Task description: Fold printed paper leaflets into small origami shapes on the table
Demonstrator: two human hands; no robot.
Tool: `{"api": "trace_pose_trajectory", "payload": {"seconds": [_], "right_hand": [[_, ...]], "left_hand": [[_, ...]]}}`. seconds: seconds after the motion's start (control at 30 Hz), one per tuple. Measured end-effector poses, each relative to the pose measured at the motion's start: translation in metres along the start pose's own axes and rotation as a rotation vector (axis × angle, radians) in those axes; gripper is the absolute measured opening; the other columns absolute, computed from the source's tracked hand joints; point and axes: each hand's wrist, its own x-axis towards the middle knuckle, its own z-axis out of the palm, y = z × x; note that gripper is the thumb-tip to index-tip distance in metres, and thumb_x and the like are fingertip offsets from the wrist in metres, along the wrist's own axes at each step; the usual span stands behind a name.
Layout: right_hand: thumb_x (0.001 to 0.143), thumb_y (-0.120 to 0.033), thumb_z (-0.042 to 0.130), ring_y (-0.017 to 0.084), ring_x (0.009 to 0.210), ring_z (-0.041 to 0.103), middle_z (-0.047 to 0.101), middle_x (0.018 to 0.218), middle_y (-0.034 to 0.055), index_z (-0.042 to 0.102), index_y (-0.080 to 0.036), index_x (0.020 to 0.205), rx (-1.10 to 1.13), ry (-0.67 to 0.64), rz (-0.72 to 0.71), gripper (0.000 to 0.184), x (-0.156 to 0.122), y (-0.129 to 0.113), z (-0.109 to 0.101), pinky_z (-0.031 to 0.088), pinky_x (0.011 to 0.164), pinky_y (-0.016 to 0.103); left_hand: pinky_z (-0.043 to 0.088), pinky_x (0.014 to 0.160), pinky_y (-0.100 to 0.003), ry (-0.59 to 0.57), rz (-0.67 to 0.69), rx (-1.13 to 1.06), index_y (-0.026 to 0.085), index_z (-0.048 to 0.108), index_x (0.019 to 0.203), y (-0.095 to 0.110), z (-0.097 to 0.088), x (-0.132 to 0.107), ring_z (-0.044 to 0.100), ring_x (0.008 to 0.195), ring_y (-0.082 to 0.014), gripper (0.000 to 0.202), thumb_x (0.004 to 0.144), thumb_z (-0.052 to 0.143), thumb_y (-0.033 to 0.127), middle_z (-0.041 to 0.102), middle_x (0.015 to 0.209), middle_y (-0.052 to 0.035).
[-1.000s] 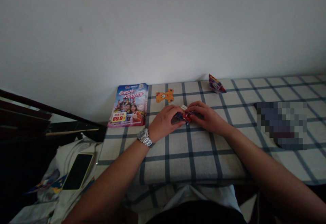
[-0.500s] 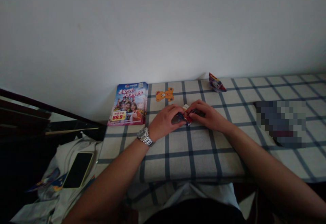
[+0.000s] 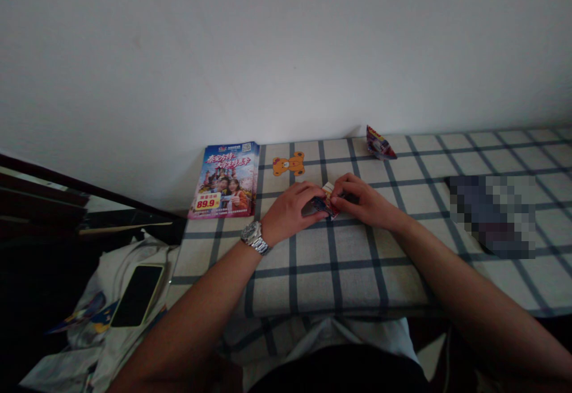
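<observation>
Between my hands is a small piece of folded printed paper [image 3: 329,195], dark blue, red and yellow with a pale tip pointing away from me. My left hand [image 3: 292,211], with a metal watch on its wrist, pinches the paper's left side between thumb and fingers. Thumb and forefinger of my right hand [image 3: 361,202] grip its right edge. The fingers cover much of the paper, so its full shape is hidden. Beyond the right hand, a folded paper boat-like shape [image 3: 379,144] in similar print stands near the wall.
A stack of printed flyers [image 3: 226,181] lies at the table's left end, beside a teddy bear picture [image 3: 288,164] on the checked tablecloth [image 3: 308,289]. A blurred-out dark flat item [image 3: 491,217] lies at right. Below left, a phone [image 3: 137,296] rests on pale cloth.
My right fingers have shifted slightly on the paper, and more of its pale and yellow upper part shows. Both hands stay in nearly the same place.
</observation>
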Motion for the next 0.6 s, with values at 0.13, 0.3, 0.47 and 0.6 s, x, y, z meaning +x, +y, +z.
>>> {"api": "trace_pose_trajectory", "payload": {"seconds": [0.13, 0.3, 0.47, 0.6], "right_hand": [[0.102, -0.039, 0.062, 0.022, 0.101, 0.064, 0.062, 0.106, 0.0069, 0.071, -0.024, 0.102, 0.026, -0.014, 0.001, 0.018, -0.0003, -0.0024, -0.0023, 0.052, 0.096, 0.04], [0.102, -0.042, 0.061, 0.022, 0.099, 0.063, 0.061, 0.103, 0.0066, 0.071, -0.024, 0.092, 0.031, -0.03, 0.008, 0.023, 0.0, -0.0015, -0.0034, 0.053, 0.094, 0.04], [0.102, -0.039, 0.061, 0.022, 0.098, 0.062, 0.061, 0.101, 0.006, 0.069, -0.023, 0.089, 0.018, -0.04, -0.014, 0.022, 0.0014, -0.0005, -0.0031, 0.05, 0.094, 0.04], [0.1, -0.035, 0.064, 0.022, 0.099, 0.062, 0.063, 0.102, 0.0056, 0.068, -0.023, 0.093, 0.008, -0.031, 0.01, 0.014, 0.0009, 0.0014, -0.0022, 0.049, 0.093, 0.039]], "left_hand": [[0.053, 0.105, -0.045, -0.003, -0.003, -0.003, 0.023, 0.063, 0.12, 0.0, 0.0, -0.0002, 0.064, 0.117, -0.0249, 0.035, 0.091, 0.079, 0.035, 0.068, 0.123, -0.0071], [0.053, 0.105, -0.045, -0.009, -0.006, 0.0, 0.023, 0.063, 0.12, 0.0006, 0.0004, -0.0002, 0.064, 0.117, -0.0253, 0.034, 0.092, 0.077, 0.037, 0.067, 0.123, -0.0079], [0.053, 0.106, -0.045, -0.006, -0.007, -0.007, 0.023, 0.063, 0.12, 0.0005, 0.0008, -0.0003, 0.064, 0.117, -0.0251, 0.035, 0.092, 0.077, 0.038, 0.067, 0.123, -0.0081], [0.053, 0.105, -0.044, -0.016, -0.008, -0.007, 0.022, 0.063, 0.119, 0.0009, 0.0008, 0.0, 0.064, 0.117, -0.0249, 0.032, 0.093, 0.076, 0.036, 0.067, 0.123, -0.0081]]}}
